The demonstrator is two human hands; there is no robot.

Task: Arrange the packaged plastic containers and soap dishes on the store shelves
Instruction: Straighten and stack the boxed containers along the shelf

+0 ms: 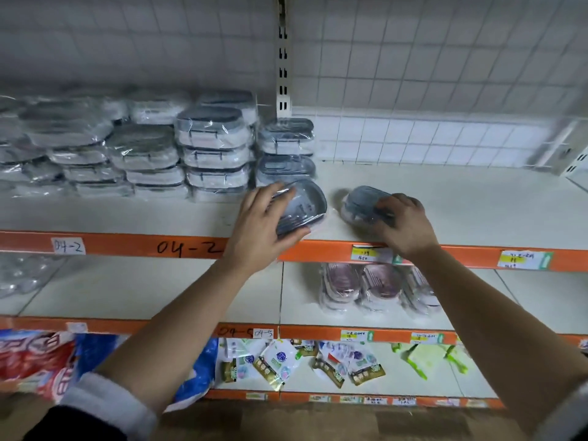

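**Spotter:** What do you have on the head view?

**Operator:** My left hand [261, 227] grips a wrapped grey container [307, 206] at the front of the upper shelf [461, 198]. My fingers lie over its lid and my thumb is under the near edge. It is tilted, lid toward me, just beside the stacks of wrapped containers [213, 148].

**Spotter:** And the other side?

**Operator:** My right hand [405, 224] has its fingers curled over the near end of a second grey container [361, 202]. That one sits on the same shelf, right of the first and apart from it. I cannot tell whether it lies flat.

**Spotter:** The soap dishes?

**Operator:** The pink soap dishes [377, 284], in clear wrap, sit in a row on the shelf below, under my right wrist.
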